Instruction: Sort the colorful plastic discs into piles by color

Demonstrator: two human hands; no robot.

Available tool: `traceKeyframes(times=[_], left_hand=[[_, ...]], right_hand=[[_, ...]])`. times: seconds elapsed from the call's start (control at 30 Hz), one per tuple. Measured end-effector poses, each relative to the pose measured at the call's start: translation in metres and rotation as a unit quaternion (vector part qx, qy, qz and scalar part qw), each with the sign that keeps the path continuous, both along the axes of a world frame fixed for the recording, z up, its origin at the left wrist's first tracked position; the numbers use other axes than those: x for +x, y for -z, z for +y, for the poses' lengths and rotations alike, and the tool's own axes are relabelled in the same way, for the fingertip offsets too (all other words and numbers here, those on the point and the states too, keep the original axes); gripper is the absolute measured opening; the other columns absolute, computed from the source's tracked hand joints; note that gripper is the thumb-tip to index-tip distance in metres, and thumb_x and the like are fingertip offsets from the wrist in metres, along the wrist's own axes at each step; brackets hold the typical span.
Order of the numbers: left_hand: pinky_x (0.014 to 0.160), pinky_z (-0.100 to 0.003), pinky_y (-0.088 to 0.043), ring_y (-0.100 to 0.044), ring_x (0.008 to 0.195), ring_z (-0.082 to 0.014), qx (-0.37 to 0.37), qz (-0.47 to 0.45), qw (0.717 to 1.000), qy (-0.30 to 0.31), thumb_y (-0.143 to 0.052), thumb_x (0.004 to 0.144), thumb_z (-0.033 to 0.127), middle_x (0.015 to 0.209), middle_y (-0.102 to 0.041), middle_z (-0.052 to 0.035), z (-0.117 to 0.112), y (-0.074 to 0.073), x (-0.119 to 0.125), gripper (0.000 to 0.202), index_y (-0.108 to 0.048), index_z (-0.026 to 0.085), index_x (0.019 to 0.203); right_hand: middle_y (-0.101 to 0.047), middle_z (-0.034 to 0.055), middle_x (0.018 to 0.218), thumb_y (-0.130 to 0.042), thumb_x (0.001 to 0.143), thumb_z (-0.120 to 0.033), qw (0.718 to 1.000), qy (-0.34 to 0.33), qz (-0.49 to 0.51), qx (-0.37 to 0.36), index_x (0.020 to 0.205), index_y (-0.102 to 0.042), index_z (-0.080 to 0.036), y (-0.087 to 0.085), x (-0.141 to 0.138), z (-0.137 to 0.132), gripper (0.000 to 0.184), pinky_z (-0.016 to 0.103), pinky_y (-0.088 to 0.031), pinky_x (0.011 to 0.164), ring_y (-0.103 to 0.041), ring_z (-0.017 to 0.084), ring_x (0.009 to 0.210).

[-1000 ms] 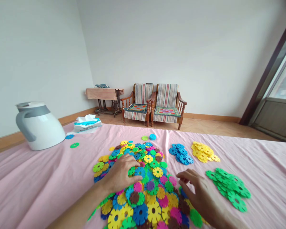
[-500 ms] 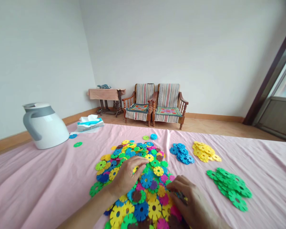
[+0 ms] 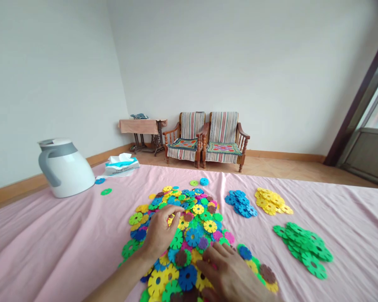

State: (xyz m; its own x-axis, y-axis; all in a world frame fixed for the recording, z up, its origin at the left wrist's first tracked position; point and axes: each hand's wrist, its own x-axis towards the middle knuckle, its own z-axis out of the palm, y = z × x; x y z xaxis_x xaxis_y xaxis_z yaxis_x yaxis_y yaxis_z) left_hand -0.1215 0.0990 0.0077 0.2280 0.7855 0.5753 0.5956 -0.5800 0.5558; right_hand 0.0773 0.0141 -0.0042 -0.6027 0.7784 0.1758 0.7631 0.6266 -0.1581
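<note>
A broad pile of flower-shaped plastic discs [image 3: 192, 237] in several colours lies before me, with slotted edges and round centre holes. My left hand [image 3: 162, 230] hovers over the pile's left middle, its fingers bent and the thumb tip close to the fingertips. A yellow disc shows through the gap between thumb and fingers; I cannot tell whether it is held. Lower right, my right hand [image 3: 224, 268] rests palm down on the pile, fingers extended and somewhat apart, hiding discs beneath. Separate heaps of blue discs [image 3: 241, 204], yellow discs [image 3: 272, 201] and green discs [image 3: 305, 247] lie to the right.
Pink cloth [image 3: 66, 247] with folds covers the surface. A white and grey jug [image 3: 71, 172] stands at the left beside a tissue box [image 3: 122, 165]. A few loose discs [image 3: 106, 191] lie near them. Beyond are two wooden armchairs [image 3: 223, 138] and a cloth-covered table [image 3: 138, 126].
My left hand has shifted a little to the left, uncovering discs. My right hand has moved left and down over the pile, and discs at the lower right edge now show.
</note>
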Motion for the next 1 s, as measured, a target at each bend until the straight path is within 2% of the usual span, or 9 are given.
traceKeyframes(times=[0.13,0.3,0.47,0.57,0.67,0.77,0.83,0.9,1.0], left_hand=[[0.082,-0.033,-0.053,-0.068,0.088,-0.0201,0.039,-0.003,0.999,-0.017,-0.048,0.086,0.018,0.09,-0.073,-0.0053,0.006,0.006,-0.009,0.021,-0.069,0.018,0.089],[0.081,-0.032,-0.053,-0.067,0.089,-0.0197,0.046,0.008,0.999,-0.015,-0.048,0.086,0.018,0.091,-0.073,-0.005,0.01,0.009,-0.015,0.021,-0.069,0.019,0.089],[0.08,-0.031,-0.053,-0.067,0.087,-0.0197,0.044,0.019,0.999,-0.004,-0.049,0.085,0.017,0.089,-0.073,-0.004,0.008,0.01,-0.015,0.021,-0.069,0.02,0.088],[0.079,-0.029,-0.053,-0.067,0.087,-0.0194,0.049,0.011,0.999,-0.012,-0.048,0.086,0.019,0.089,-0.072,-0.0037,0.008,0.01,-0.017,0.021,-0.069,0.02,0.088],[0.08,-0.029,-0.053,-0.068,0.088,-0.0195,0.046,0.008,0.999,-0.021,-0.048,0.087,0.021,0.09,-0.073,-0.0031,0.011,0.01,-0.021,0.021,-0.069,0.021,0.089],[0.08,-0.03,-0.053,-0.068,0.087,-0.0203,0.045,0.006,0.998,-0.031,-0.048,0.086,0.023,0.089,-0.073,-0.003,0.015,0.011,-0.024,0.021,-0.069,0.021,0.088],[0.079,-0.031,-0.054,-0.069,0.086,-0.0207,0.047,0.002,0.998,-0.036,-0.049,0.086,0.024,0.088,-0.073,-0.0033,0.016,0.01,-0.025,0.021,-0.069,0.02,0.088],[0.078,-0.03,-0.054,-0.069,0.085,-0.0205,0.049,-0.001,0.998,-0.036,-0.049,0.086,0.024,0.087,-0.073,-0.0032,0.016,0.01,-0.025,0.021,-0.069,0.02,0.087],[0.078,-0.029,-0.053,-0.069,0.085,-0.02,0.05,-0.001,0.998,-0.035,-0.05,0.086,0.024,0.087,-0.074,-0.0026,0.016,0.011,-0.025,0.02,-0.069,0.02,0.086]], right_hand=[[-0.064,0.0049,0.102,-0.07,0.074,-0.036,0.997,0.027,0.021,-0.072,0.102,-0.065,-0.026,-0.01,-0.001,-0.003,0.03,0.033,-0.044,0.075,-0.056,0.026,0.094],[-0.061,0.0058,0.107,-0.072,0.068,-0.026,0.983,0.064,0.11,-0.133,0.099,-0.063,-0.021,-0.019,-0.001,-0.006,0.033,0.034,-0.042,0.085,-0.053,0.025,0.1],[-0.063,0.0001,0.087,-0.063,0.064,-0.008,0.954,0.101,0.222,-0.176,0.084,-0.058,-0.02,-0.02,-0.003,-0.008,0.024,0.024,-0.041,0.071,-0.056,0.016,0.081],[-0.06,-0.0027,0.072,-0.055,0.071,-0.01,0.927,0.132,0.295,-0.188,0.076,-0.055,-0.02,-0.02,0.007,0.001,0.011,0.021,-0.039,0.06,-0.053,0.012,0.067],[-0.056,-0.0035,0.063,-0.053,0.078,-0.022,0.907,0.178,0.361,-0.123,0.073,-0.055,-0.02,-0.015,0.038,0.024,0.006,0.022,-0.038,0.055,-0.051,0.012,0.061],[-0.061,-0.0005,0.064,-0.054,0.08,-0.038,0.882,0.247,0.397,-0.052,0.076,-0.058,-0.019,-0.003,0.092,0.051,0.02,0.024,-0.042,0.054,-0.056,0.014,0.06],[-0.068,0.003,0.072,-0.054,0.078,-0.045,0.872,0.31,0.38,-0.006,0.079,-0.061,-0.019,0.006,0.133,0.065,0.026,0.027,-0.045,0.056,-0.062,0.017,0.064],[-0.07,0.0041,0.07,-0.054,0.075,-0.046,0.851,0.384,0.355,0.037,0.078,-0.062,-0.02,0.013,0.17,0.072,0.028,0.028,-0.046,0.054,-0.065,0.019,0.063],[-0.072,0.0071,0.066,-0.054,0.071,-0.045,0.824,0.449,0.339,0.07,0.077,-0.063,-0.019,0.021,0.211,0.075,0.028,0.03,-0.045,0.051,-0.066,0.023,0.06]])
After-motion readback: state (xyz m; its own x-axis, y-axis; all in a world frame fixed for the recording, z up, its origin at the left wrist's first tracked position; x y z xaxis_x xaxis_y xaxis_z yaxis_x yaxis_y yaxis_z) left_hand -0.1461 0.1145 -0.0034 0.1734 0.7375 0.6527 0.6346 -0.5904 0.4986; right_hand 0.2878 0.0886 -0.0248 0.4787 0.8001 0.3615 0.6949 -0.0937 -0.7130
